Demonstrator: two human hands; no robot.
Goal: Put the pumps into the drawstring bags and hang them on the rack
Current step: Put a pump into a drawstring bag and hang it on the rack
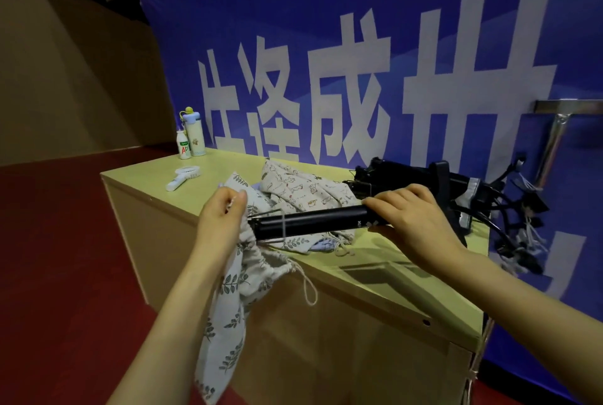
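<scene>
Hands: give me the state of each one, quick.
Left hand: closed, holding the leaf-print bag open at its mouth.
Right hand: closed around the black pump.

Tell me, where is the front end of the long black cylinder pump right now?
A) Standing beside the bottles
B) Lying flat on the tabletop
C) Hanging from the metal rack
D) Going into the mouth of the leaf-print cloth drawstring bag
D: the long black cylinder pump, held by the right hand, enters the gathered mouth of the leaf-print cloth drawstring bag that the left hand holds open.
</scene>
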